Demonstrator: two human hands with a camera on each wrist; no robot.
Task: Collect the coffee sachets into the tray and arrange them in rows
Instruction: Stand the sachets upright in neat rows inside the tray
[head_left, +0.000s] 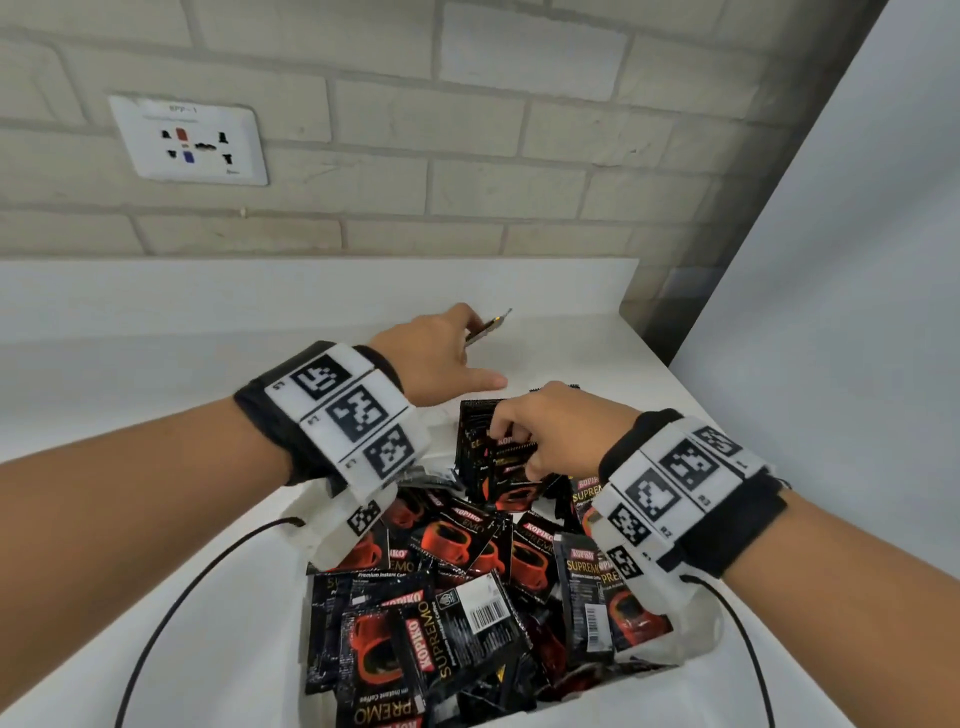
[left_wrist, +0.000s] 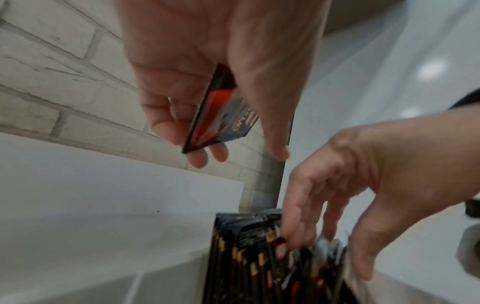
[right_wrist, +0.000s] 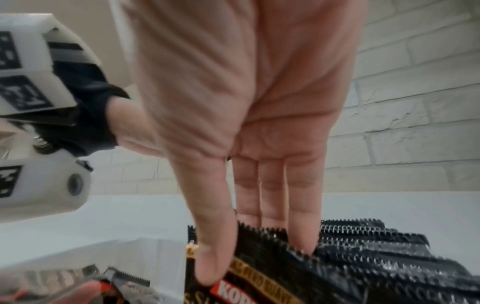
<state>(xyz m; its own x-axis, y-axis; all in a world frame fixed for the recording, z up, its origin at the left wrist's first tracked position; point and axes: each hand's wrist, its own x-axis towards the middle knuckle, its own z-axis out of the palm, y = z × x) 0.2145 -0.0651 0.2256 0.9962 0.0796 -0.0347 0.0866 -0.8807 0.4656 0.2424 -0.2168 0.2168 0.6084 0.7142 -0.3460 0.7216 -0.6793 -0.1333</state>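
1. Our left hand (head_left: 431, 358) is up over the white counter (head_left: 156, 395), at the far left of the tray. Its fingers pinch one coffee sachet (left_wrist: 221, 115).
2. Our right hand (head_left: 556, 426) pinches the standing row of sachets (head_left: 493, 447) at the far end of the tray.
3. Nearer us, loose sachets (head_left: 441, 597) lie in a messy pile in the tray (head_left: 670, 647).

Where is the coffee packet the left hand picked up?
The left hand pinches the packet in the air above the counter, beyond the standing row.
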